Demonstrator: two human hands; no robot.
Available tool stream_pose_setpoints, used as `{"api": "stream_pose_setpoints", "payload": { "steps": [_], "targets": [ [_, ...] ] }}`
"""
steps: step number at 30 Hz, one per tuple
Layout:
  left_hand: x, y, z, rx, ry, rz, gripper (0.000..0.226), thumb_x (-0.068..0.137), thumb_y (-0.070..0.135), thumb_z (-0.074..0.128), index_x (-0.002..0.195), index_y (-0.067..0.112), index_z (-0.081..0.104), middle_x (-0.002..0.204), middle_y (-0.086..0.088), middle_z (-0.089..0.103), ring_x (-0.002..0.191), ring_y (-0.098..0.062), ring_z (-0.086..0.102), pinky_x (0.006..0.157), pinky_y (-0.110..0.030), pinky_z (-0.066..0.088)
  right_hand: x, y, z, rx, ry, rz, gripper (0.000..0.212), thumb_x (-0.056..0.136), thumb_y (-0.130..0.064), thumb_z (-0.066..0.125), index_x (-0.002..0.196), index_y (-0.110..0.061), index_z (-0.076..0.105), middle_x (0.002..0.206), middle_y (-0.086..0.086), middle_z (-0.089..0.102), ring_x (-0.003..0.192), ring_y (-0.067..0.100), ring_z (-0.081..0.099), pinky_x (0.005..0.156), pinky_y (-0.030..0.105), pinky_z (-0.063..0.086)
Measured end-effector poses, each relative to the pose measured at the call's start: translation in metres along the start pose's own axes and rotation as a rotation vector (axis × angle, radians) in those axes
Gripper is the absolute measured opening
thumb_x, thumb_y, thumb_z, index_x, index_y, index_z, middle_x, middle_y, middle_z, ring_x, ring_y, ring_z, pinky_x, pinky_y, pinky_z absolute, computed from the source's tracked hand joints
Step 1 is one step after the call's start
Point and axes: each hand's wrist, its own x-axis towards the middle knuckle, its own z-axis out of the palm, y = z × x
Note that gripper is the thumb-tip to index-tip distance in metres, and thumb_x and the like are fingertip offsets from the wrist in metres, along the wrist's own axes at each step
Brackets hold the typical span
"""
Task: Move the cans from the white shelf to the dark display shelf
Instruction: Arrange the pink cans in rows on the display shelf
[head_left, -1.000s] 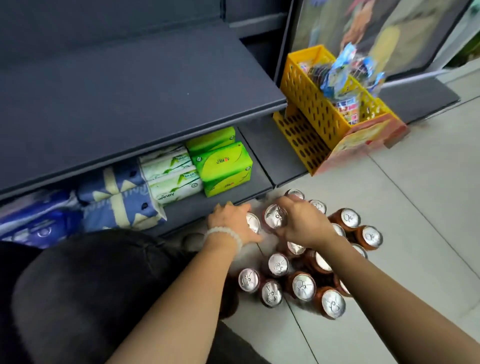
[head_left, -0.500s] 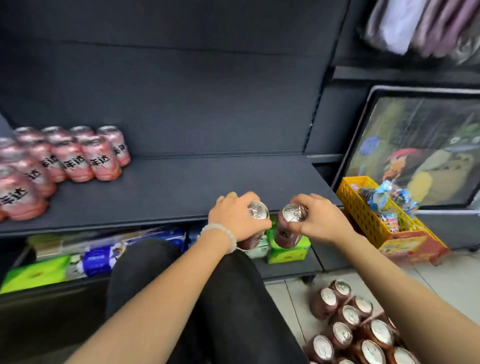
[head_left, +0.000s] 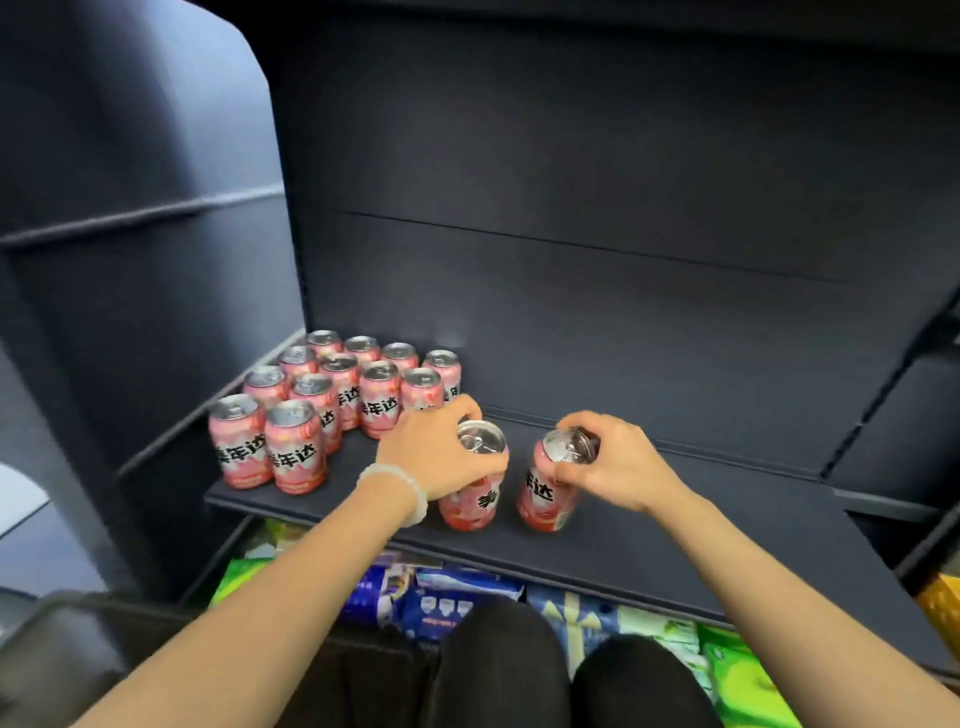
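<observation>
Top grip, both cans (head_left: 470, 499) upright

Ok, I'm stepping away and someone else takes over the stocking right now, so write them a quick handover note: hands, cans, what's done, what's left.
Left hand: grips a pink can by its top rim, near the front of the dark display shelf.
Right hand: grips a second pink can by its top, just right of the first.
Whether either can is set down yet is not clear.
Done: a block of twelve pink cans stands upright at the shelf's left end.
Left: release these two beside the block, then fetch more. The remaining supply is out of view.
</observation>
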Motion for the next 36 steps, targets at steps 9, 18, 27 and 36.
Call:
{"api": "stream_pose_setpoints", "payload": {
  "steps": [9, 18, 27, 36],
  "targets": [
    [0.057, -0.088, -0.052, 0.302, -0.014, -0.108, 0.043, 0.057, 0.067, 0.063, 0.091, 0.041, 0.055, 0.095, 0.005, 0.063, 0.098, -0.021, 0.054, 0.079, -0.032, 0.045, 0.089, -0.057, 0.069, 0.075, -0.166, -0.148, 0.046, 0.068, -0.034, 0.08, 0.109, -0.03, 0.061, 0.108, -0.003, 0.061, 0.097, 0.015, 0.058, 0.089, 0.026, 0.047],
    [0.093, -0.138, -0.062, 0.283, -0.071, -0.149, 0.058, 0.04, 0.071, 0.05, 0.092, 0.045, 0.054, 0.097, 0.007, 0.061, 0.102, -0.019, 0.053, 0.09, -0.036, 0.045, 0.138, -0.075, 0.123, 0.059, -0.273, -0.25, 0.044, 0.073, -0.028, 0.073, 0.115, -0.03, 0.058, 0.119, -0.009, 0.057, 0.11, 0.014, 0.053, 0.091, 0.025, 0.044],
    [0.109, -0.151, -0.057, 0.438, -0.086, -0.142, 0.076, 0.065, 0.067, 0.058, 0.136, 0.044, 0.042, 0.13, 0.009, 0.045, 0.121, -0.02, 0.029, 0.105, -0.044, 0.024, 0.139, -0.074, 0.131, -0.105, -0.175, -0.372, 0.062, 0.083, -0.036, 0.066, 0.139, -0.031, 0.04, 0.139, -0.016, 0.038, 0.13, 0.01, 0.037, 0.104, 0.026, 0.038],
    [0.124, -0.154, -0.055, 0.351, -0.215, -0.122, 0.067, 0.065, 0.055, 0.076, 0.126, 0.043, 0.052, 0.121, 0.008, 0.054, 0.11, -0.018, 0.029, 0.104, -0.045, 0.031, 0.145, -0.077, 0.138, -0.195, -0.221, -0.384, 0.067, 0.079, -0.03, 0.073, 0.138, -0.022, 0.043, 0.133, -0.009, 0.038, 0.126, 0.017, 0.04, 0.104, 0.028, 0.037]
  ]
}}
